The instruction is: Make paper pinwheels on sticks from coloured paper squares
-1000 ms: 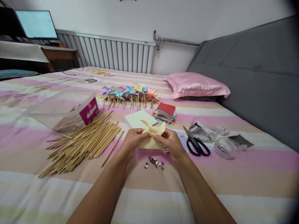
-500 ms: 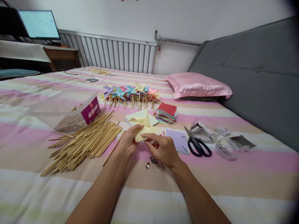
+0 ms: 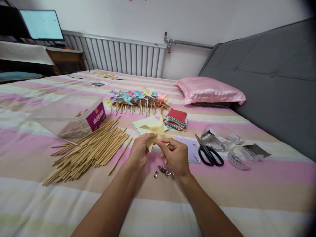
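A pale yellow paper pinwheel (image 3: 159, 130) with curled blades is between my hands. My left hand (image 3: 141, 149) is closed, pinching its folded middle from the left. From the right, my right hand (image 3: 174, 153) pinches a lower edge of the same paper with thumb and forefinger. Just below my hands lie several small shiny metal pins (image 3: 166, 172). Behind the paper is a light stack of square sheets (image 3: 140, 123). Purple paper squares (image 3: 189, 149) sit right of my right hand, partly covered by it.
Wooden sticks (image 3: 93, 151) lie left, beside a clear plastic box (image 3: 61, 108). Finished pinwheels (image 3: 138, 98) stand in back, near a stack of coloured squares (image 3: 176, 119). Scissors (image 3: 209, 153), clear round containers (image 3: 239, 158) and a pink pillow (image 3: 209, 90) are to the right.
My right hand has folded another part of the yellow paper inward, so more blades now curl up. Both hands have come closer together around its middle.
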The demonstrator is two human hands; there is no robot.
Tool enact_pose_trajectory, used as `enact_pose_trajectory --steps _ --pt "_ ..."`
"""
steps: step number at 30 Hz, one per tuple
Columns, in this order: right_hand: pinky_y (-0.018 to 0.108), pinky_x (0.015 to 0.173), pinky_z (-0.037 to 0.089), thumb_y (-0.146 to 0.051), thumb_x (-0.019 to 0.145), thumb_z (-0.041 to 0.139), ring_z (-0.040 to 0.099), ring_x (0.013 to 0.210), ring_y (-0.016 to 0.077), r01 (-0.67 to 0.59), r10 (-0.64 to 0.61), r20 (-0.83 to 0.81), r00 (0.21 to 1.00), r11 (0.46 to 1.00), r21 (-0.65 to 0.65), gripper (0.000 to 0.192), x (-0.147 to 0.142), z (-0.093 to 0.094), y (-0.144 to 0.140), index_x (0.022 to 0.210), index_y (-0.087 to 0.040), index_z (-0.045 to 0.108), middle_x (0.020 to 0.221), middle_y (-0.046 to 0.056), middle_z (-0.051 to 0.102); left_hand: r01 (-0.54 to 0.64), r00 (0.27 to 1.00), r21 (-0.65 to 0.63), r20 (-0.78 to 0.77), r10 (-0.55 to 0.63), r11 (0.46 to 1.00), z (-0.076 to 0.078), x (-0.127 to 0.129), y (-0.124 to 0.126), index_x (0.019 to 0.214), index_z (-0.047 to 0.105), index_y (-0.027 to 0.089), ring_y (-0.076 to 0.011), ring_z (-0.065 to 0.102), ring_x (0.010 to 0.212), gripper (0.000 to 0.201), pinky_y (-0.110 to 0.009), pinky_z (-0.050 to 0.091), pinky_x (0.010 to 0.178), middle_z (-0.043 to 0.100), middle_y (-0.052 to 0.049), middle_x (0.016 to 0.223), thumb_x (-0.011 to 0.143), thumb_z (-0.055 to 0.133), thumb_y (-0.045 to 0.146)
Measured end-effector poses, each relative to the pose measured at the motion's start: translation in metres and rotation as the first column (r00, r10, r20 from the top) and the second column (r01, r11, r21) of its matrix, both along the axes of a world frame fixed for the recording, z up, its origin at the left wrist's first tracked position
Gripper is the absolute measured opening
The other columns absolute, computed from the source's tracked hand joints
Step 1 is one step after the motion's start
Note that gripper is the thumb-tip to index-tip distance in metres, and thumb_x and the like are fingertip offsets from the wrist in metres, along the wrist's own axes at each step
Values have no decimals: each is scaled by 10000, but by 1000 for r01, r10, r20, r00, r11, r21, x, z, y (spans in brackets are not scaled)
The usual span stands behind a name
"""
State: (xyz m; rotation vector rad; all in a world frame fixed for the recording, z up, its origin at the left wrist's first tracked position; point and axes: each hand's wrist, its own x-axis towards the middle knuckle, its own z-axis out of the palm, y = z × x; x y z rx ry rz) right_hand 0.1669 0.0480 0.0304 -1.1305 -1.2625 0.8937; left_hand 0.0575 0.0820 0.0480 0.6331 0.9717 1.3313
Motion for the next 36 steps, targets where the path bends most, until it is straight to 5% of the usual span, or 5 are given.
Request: enact_pose_trajectory --steps 13,30,36 --pt "212 339 309 -491 722 652 426 297 91 154 -154 7 988 986 -64 321 3 -2 5 728 -172 684 403 -44 518 -18 964 180 -257 65 983 -2 5 -5 574 669 133 -95 473 500 147 -226 317 524 589 2 521 585 720 271" --pt "191 328 282 -466 687 678 402 340 76 140 -141 -1 990 983 -116 326 10 2 7 683 -140 662 416 -40 499 63 911 286 -407 62 956 -4 4 -5 609 713 137 -103 457 504 148 -230 294 510 601 0 518 608 717 284" --pt "177 331 273 -474 665 703 382 319 55 71 -81 -63 995 986 -150 357 10 3 9 675 -119 661 413 -45 497 68 933 196 -361 7 978 -2 2 -5 537 658 127 -96 444 490 181 -234 292 513 558 5 486 593 714 290"
